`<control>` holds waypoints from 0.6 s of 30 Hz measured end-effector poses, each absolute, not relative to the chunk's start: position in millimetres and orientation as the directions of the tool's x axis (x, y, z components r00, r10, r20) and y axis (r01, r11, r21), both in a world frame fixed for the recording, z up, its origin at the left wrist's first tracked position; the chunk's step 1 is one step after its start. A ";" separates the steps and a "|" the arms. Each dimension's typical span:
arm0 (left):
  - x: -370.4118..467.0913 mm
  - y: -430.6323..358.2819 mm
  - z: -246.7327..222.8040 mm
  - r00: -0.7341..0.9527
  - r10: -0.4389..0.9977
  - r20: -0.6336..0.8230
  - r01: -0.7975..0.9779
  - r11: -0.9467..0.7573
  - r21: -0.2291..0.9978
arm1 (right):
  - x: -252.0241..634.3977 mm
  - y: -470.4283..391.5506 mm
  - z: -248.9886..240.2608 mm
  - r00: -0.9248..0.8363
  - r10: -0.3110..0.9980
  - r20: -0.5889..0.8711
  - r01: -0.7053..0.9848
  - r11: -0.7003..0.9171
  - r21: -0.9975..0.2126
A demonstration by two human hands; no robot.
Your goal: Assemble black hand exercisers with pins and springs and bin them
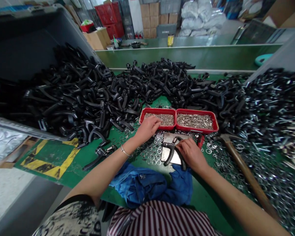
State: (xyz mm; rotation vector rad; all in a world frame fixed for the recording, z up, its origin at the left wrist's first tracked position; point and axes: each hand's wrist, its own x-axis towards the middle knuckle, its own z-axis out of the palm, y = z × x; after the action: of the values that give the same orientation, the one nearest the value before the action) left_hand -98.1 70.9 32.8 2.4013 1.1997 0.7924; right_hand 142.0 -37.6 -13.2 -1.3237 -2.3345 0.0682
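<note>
My left hand [151, 126] is at the left red tray [140, 122], fingertips pinched together over its small metal pieces [166, 118]. Anything between those fingertips is too small to make out. On a flat metal plate [166, 139] lies a black tool with two curved handles [171, 153]. My right hand [190, 152] grips it from the right, thumb and fingers closed near its metal joint. The right red tray [215, 123] adjoins the left one and contains small metal pins [195, 121]. A similar black tool [98, 156] lies to the left.
Black handle parts [147, 82] spill from a grey bin [71, 29] across the table. Loose metal rings [152, 154] surround the plate. A hammer [245, 170] and piled bolts [267, 114] are at right. A blue cloth [147, 183] lies at the front edge.
</note>
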 end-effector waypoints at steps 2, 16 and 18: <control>-103.0 85.9 31.3 0.469 0.832 0.296 0.670 -0.554 0.494 | 143.7 -38.2 -14.9 -0.476 0.816 0.328 0.800 0.557 -0.223; -85.7 135.1 30.0 0.309 0.944 -0.112 0.951 -0.308 0.031 | 239.1 -76.4 -7.2 -0.129 0.933 0.335 0.925 0.235 -0.299; -83.1 133.9 28.5 0.298 0.948 -0.114 0.954 -0.299 0.015 | 278.2 -93.4 -8.2 -0.016 0.944 0.328 0.995 0.047 -0.086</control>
State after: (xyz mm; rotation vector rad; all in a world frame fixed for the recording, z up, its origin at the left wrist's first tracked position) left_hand -83.1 133.9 28.5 2.4657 1.8103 -0.1276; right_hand 278.2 -93.4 -8.2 -1.9685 -2.0329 -0.2427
